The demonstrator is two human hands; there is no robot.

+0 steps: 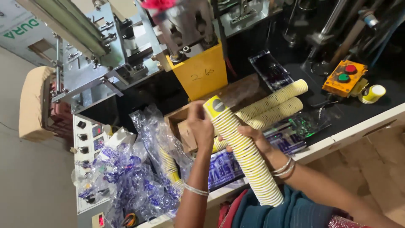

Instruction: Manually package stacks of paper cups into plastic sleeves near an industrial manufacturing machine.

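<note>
Teal cloth point(291, 213) is lying nearest the camera, across the person's lap, and the bottom end of a long stack of nested yellow-and-white paper cups point(247, 154) is resting against it. The stack's long axis is running from that lap end up and to the left, away from the person, ending in a cup base that is facing the machine. The right hand point(249, 136), with bangles on its wrist, is lying along the stack's right side about a third of the way down from the top, fingers curling round behind it, so the grip is closed on the stack. The left hand point(201, 126), also bangled, is reaching to the top of the stack and is pinching the uppermost cups at the rim; it is the hand nearer the free end, while the right is steadying the body below. To the left of the arms, crumpled clear plastic sleeves with blue print point(135, 177) are piling over a white control panel with black knobs point(86, 147). Just beyond the hands, an open brown cardboard box point(181, 124) is sitting beside two more yellow-and-white cup stacks lying on their sides point(274, 105) on the black worktop point(379, 76). Farther right, an orange switch box with red and green buttons point(344, 77) is standing near a single yellow cup point(373, 93). Farthest off, a yellow block point(200, 74) is hanging under the grey metal machine point(105, 55).
</note>
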